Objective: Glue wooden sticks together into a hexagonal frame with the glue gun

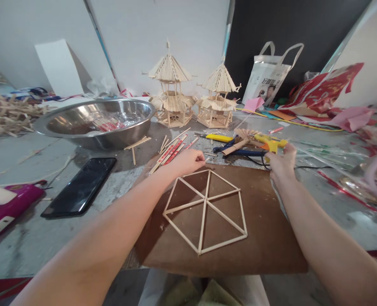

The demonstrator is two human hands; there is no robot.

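A hexagon frame of pale wooden sticks (205, 225) with spokes meeting at its centre lies flat on a brown board (271, 250). My left hand (191, 162) is closed just beyond the frame's far left corner, beside a loose pile of sticks (162, 158), some in red-and-white wrappers. What its fingers pinch, if anything, is too small to make out. My right hand (283, 163) grips a yellow hot glue gun (273, 143) past the board's far right corner. The gun's tip points left, over a rolled brown piece and blue-handled pliers (244, 153).
Two stick pagodas (172, 91) stand at the back. A steel basin (95, 121) holding plastic-wrapped sticks and a black phone (80, 187) are on the left, near a purple power strip (12, 208). A yellow utility knife (218, 137) lies mid-table. Bags and scraps fill the right.
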